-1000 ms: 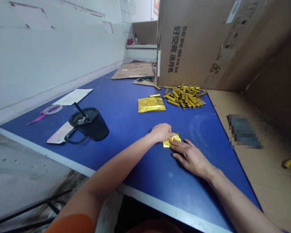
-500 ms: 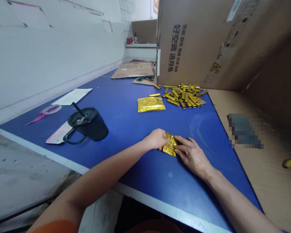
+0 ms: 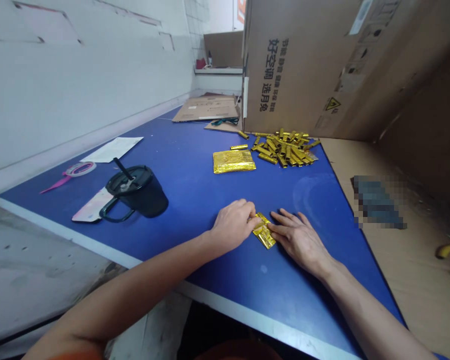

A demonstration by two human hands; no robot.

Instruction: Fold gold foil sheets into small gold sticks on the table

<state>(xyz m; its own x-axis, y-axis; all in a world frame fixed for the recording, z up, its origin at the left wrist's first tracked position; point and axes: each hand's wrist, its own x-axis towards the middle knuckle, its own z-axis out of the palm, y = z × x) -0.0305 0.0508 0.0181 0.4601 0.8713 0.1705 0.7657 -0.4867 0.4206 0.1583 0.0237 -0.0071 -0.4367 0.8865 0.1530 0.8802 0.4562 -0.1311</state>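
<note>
A small shiny gold foil sheet [image 3: 266,237] lies tilted on the blue table between my two hands. My left hand [image 3: 233,226] is closed, its fingertips pinching the sheet's upper left edge. Extended and slightly spread, the fingers of my right hand [image 3: 300,239] rest with some tips on the sheet's right side. Beyond them lies a flat stack of gold foil [image 3: 234,162], with a single folded gold strip [image 3: 239,147] just behind it. A heap of several flattened gold tubes [image 3: 285,150] sits to the right of the stack.
On the left stands a dark lidded mug with a straw [image 3: 142,192], beside a phone [image 3: 88,207], a tape roll [image 3: 80,169] and white paper [image 3: 114,149]. A large cardboard box [image 3: 303,65] rises behind the heap. Flat cardboard [image 3: 206,108] lies at the back.
My left hand has turned and its fingers have curled in at the sheet's edge. The foil sheet has rotated and its lower corner has shifted slightly toward me. My right hand has barely moved.
</note>
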